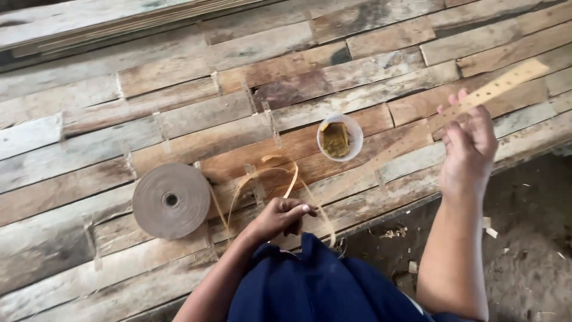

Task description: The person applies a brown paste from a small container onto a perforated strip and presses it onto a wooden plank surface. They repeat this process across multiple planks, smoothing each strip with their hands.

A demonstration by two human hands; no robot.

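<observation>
My right hand [469,143] is raised over the right side of the veneer sheets and holds a pale perforated paper tape strip [497,85] that runs up and to the right. My left hand [281,217] rests low, near my blue-clad knee, fingers closed on a thin curling tape strip [290,182] that loops up over the wood. A brown tape roll [171,201] lies flat to the left of my left hand. A white cup [339,138] holding a yellowish wet sponge stands between my hands, farther off.
Long strips of wood veneer [179,125], joined by short tape pieces, cover the work surface. More stacked sheets [89,24] lie at the top left. Bare dirt floor [524,238] with scraps shows at the lower right, beyond the sheets' edge.
</observation>
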